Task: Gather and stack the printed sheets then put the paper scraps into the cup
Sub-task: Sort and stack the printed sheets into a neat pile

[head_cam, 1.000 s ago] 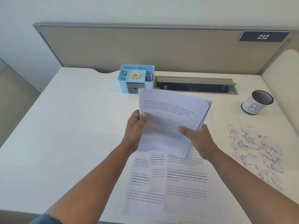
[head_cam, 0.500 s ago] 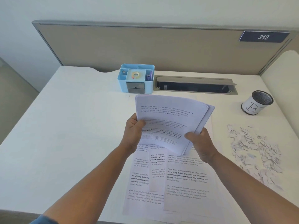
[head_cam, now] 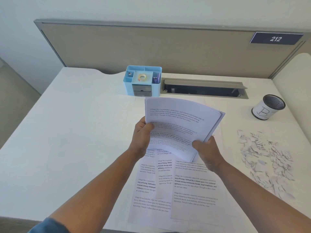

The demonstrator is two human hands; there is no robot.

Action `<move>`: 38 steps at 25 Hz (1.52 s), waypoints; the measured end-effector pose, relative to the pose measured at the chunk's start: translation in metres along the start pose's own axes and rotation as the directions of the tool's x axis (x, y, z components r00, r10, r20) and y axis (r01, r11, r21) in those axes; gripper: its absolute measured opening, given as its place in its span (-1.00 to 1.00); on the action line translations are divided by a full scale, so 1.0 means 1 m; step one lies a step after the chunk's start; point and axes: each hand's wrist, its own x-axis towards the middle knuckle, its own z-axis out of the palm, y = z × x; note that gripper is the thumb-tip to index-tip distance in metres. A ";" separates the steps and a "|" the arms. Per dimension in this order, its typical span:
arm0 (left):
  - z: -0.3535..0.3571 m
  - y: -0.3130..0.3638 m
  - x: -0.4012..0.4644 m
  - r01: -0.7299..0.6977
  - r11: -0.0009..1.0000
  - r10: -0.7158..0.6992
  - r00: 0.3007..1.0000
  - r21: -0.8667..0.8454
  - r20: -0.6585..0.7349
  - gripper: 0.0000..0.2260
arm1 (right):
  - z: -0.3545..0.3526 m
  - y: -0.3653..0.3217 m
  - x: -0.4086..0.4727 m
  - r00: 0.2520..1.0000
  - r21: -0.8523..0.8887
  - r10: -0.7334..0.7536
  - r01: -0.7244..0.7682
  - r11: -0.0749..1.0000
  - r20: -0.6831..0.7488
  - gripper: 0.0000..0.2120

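Left hand (head_cam: 142,133): grips stack of sheets (head_cam: 178,125) at left edge.
Right hand (head_cam: 207,152): grips same stack, lower right corner.
Scraps (head_cam: 267,158): near cup (head_cam: 267,107).

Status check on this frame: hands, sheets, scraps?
Left hand and right hand both grip the held stack. Loose sheets lie on the desk. Scraps untouched; cup unobstructed.
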 end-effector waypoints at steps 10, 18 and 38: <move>-0.002 -0.008 -0.002 0.012 0.999 -0.012 1.000 0.052 -0.005 -0.61 | 0.010 -0.017 -0.007 0.999 -0.002 -0.026 0.026 1.000 -0.042 -0.67; -0.004 -0.012 -0.002 0.016 0.998 -0.017 1.000 0.056 0.011 -0.63 | 0.009 -0.016 -0.004 1.000 0.004 -0.020 0.020 1.000 -0.018 -0.63; -0.015 -0.024 -0.004 0.247 0.964 -0.254 0.965 0.097 0.066 -0.75 | -0.016 -0.019 -0.024 0.964 0.108 0.193 -0.215 0.971 0.184 -0.67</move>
